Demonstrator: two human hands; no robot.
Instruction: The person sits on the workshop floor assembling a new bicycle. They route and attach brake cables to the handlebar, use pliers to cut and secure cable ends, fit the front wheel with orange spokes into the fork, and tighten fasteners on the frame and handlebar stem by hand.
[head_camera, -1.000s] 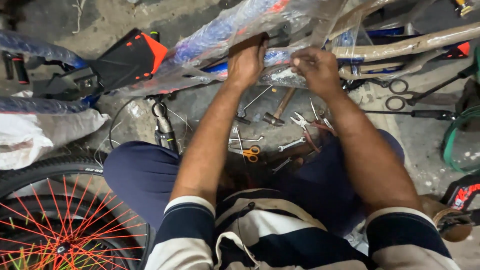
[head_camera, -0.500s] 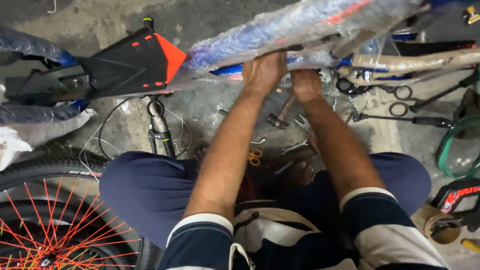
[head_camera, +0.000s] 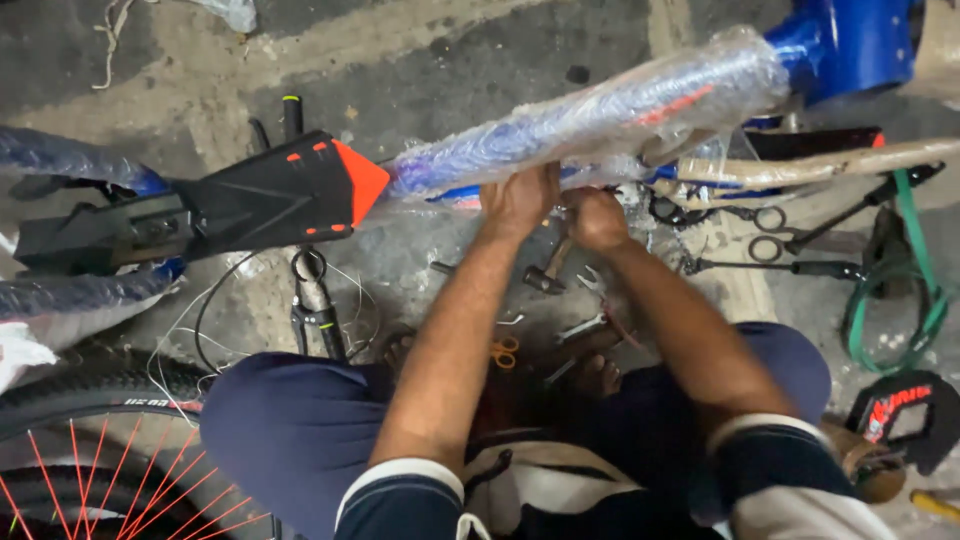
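Over concrete floor, wrapped frame tube left-to-right, slightly upslanted

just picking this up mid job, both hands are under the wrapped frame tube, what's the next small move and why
Probably peel the plastic wrap back where the left hand and right hand meet: it covers the whole tube, and both hands are bare, with the hammer lying untouched below.

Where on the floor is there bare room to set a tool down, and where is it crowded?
Bare concrete lies above the wrapped frame tube, and between the black mudguard and the left hand. Crowded: tools such as the hammer below both hands, right hand included.
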